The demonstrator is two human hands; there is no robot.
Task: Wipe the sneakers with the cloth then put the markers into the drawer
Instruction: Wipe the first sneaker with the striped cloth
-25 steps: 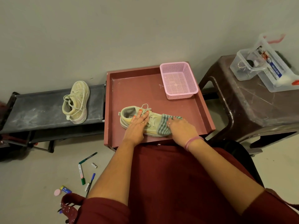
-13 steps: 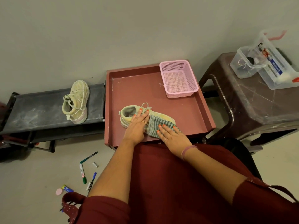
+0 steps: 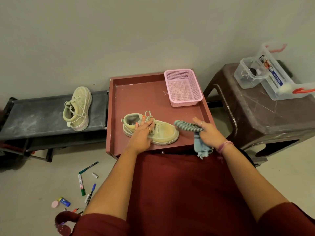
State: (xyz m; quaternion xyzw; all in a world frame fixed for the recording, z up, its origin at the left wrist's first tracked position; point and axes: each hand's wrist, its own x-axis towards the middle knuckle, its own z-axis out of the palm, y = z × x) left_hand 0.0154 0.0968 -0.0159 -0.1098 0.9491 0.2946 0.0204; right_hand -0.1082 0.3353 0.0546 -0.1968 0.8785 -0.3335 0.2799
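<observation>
1. Sneaker (image 3: 154,132) sits mid-frame in red drawer (image 3: 136,92); left hand (image 3: 142,133) flat across its laces, pinning it.
2. Right hand (image 3: 207,133) right of the toe, gripping striped cloth (image 3: 192,127); cloth off the shoe.
3. Keep it pinned; wipe toe and sole rim.
</observation>
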